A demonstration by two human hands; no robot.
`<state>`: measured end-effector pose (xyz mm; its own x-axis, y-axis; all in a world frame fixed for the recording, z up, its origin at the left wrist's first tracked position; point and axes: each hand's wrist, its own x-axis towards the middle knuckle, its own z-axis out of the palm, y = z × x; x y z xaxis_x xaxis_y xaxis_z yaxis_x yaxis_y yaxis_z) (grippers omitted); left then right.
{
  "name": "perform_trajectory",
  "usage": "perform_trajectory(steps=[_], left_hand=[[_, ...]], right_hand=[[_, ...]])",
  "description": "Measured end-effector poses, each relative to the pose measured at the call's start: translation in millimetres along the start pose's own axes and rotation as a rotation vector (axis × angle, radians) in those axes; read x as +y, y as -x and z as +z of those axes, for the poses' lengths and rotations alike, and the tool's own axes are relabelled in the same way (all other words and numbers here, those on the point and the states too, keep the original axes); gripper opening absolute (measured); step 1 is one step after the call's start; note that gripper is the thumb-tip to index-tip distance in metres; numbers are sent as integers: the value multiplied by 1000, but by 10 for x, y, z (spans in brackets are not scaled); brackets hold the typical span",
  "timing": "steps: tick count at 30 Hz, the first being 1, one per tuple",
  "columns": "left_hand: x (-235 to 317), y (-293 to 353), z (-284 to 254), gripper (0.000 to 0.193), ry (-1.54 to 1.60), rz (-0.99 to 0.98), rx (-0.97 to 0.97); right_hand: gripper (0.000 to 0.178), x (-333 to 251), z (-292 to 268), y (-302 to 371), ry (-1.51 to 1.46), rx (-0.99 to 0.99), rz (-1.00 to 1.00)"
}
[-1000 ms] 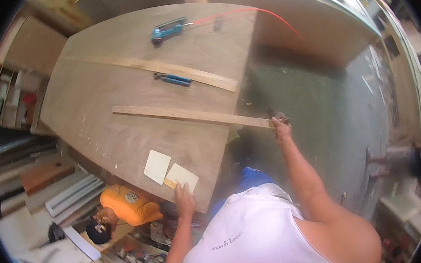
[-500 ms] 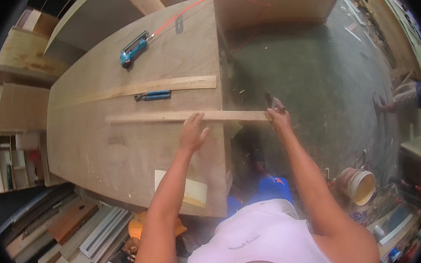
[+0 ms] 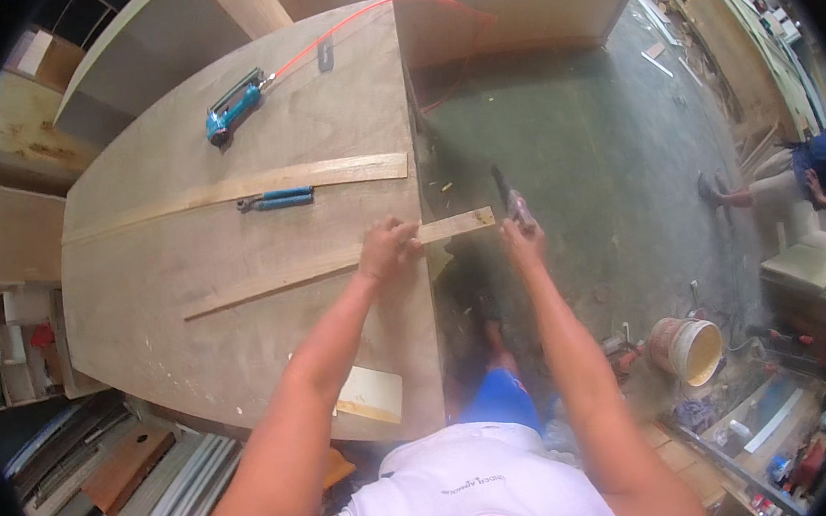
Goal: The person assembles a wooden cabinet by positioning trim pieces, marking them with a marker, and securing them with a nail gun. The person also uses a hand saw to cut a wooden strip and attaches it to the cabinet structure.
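My left hand (image 3: 388, 248) presses down on a thin wooden strip (image 3: 277, 280) that lies across the plywood table (image 3: 195, 346), its right end sticking out past the table's edge. My right hand (image 3: 521, 237) grips a dark-handled tool (image 3: 508, 193), just beyond that overhanging end. A second, longer wooden strip (image 3: 259, 185) lies farther back on the table. Blue-handled pliers (image 3: 275, 200) rest just below it.
A blue pneumatic tool (image 3: 231, 109) with a red hose (image 3: 353, 19) lies at the table's far end. Pale sheets (image 3: 371, 396) sit near the front edge. A white bucket (image 3: 688, 349) stands on the floor at right. Another person (image 3: 799, 180) sits far right. Boards and shelves crowd the left.
My left hand left the pale sheets at the front edge and came to rest on the nearer strip. My head turned right; the right hand stays at the strip's end.
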<state>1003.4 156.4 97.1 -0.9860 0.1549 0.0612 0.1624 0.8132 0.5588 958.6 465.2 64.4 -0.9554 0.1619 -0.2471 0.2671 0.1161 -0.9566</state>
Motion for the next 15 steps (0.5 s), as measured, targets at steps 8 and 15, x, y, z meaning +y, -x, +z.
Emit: perform_trajectory(steps=[8, 15], left_hand=[[96, -90, 95, 25, 3, -252, -31], [432, -60, 183, 27, 119, -376, 110]], right_hand=[[44, -780, -986, 1638, 75, 198, -507], [55, -1264, -861, 2468, 183, 211, -59]])
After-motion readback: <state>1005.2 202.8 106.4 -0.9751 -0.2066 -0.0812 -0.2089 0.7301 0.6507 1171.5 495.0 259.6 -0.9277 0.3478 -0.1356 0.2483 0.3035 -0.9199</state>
